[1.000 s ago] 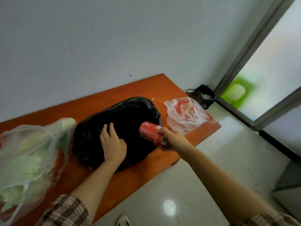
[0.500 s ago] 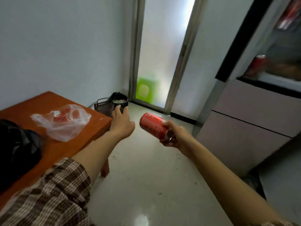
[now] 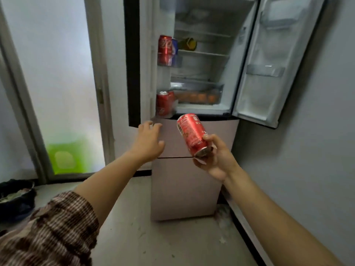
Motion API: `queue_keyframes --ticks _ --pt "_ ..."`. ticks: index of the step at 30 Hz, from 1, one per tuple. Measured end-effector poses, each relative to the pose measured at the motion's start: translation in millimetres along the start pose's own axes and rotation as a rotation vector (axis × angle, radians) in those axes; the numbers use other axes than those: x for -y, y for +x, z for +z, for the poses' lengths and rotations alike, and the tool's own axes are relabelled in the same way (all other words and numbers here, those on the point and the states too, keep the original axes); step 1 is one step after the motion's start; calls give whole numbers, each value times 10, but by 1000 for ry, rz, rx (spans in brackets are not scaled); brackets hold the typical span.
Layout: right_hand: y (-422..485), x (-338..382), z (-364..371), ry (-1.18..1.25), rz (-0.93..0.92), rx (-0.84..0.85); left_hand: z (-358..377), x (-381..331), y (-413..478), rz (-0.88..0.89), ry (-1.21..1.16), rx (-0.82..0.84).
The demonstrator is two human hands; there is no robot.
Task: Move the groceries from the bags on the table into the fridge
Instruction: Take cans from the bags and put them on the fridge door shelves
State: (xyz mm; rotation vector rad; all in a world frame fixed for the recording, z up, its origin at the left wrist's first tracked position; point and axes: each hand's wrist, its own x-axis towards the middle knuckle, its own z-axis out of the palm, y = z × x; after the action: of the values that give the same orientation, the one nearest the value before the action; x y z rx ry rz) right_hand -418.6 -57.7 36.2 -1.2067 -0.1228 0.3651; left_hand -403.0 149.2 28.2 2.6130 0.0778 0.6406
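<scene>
Our right hand (image 3: 215, 160) gripping a tilted red can (image 3: 192, 137) by its base, in midair before the open fridge (image 3: 201, 77), our empty left hand (image 3: 148, 143) outstretched with fingers spread, more red cans (image 3: 165, 101) shelved in the left door.

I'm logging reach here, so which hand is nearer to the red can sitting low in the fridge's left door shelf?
Left. The left hand reaches, open, just below that red can. The right hand is lower and farther right, gripping another can.

Pale grey wall (image 3: 307, 169) on the right, speckled light floor (image 3: 172, 242), and a frosted glass door (image 3: 57, 73) glowing with daylight, something green (image 3: 65, 156) behind it.
</scene>
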Motion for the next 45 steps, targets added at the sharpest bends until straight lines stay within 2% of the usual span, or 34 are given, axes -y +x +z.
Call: queue_keyframes --ticks 4,10,13,18,23,28,34,39,42,45 --pt "560 560 -469 -45 -120 -89 351 -479 937 172 -11 -7" --pt "1424 1403 -1068 -98 -286 -141 794 -1161 2230 306 -79 7" --pt "1765 1793 -1341 -135 -367 -175 969 -1492 2753 343 -94 14" --pt "2310 2512 -1786 -204 -556 -335 1265 -2033 3482 403 -78 52" --pt "2761 3386 -2241 -445 -675 -477 1576 -2540 4080 428 -150 97" --pt "3234 4017 -2675 -567 -782 -524 1890 -3079 4682 445 -234 57" --pt "3910 4444 -3093 -676 -711 -653 2241 -3491 5291 265 -598 35" --pt "4294 4509 -3187 -884 -511 -613 2439 -3559 5455 161 -896 85" --pt "4435 4495 -3205 -992 -463 -599 2483 -3566 5479 174 -897 17" --pt "4521 4494 -3208 -1075 -411 -598 2505 -3552 5461 190 -928 32"
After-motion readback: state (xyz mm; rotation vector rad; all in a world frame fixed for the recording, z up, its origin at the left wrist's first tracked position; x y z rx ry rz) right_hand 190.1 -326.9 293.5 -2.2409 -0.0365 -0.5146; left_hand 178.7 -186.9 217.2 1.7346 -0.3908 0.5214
